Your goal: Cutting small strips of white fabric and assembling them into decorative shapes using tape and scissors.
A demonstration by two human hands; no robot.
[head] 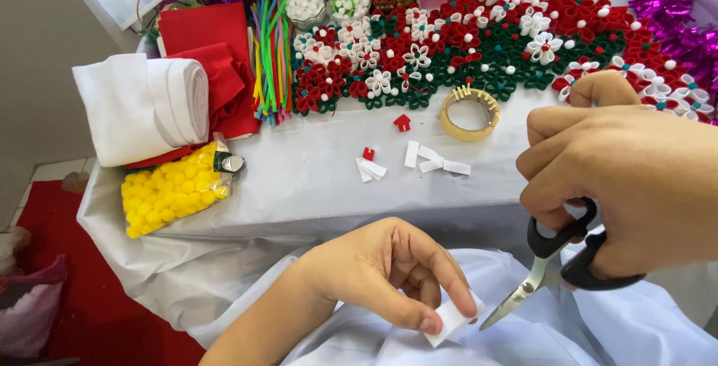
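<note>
My left hand (381,276) pinches a small white felt strip (451,320) between thumb and forefinger, low in the view over my lap. My right hand (636,179) grips black-handled scissors (557,265), whose blades point down-left with the tip just beside the strip. Several cut white strips (434,160) and small red pieces (402,122) lie on the white-covered table (314,186) beyond my hands.
A spread of red, green and white felt flowers (479,44) fills the table's back. A tape roll (470,113), coloured pipe cleaners (271,56), red felt (217,59), a white fabric roll (149,108) and a bag of yellow pompoms (172,190) lie left. Purple tinsel (680,22) runs at right.
</note>
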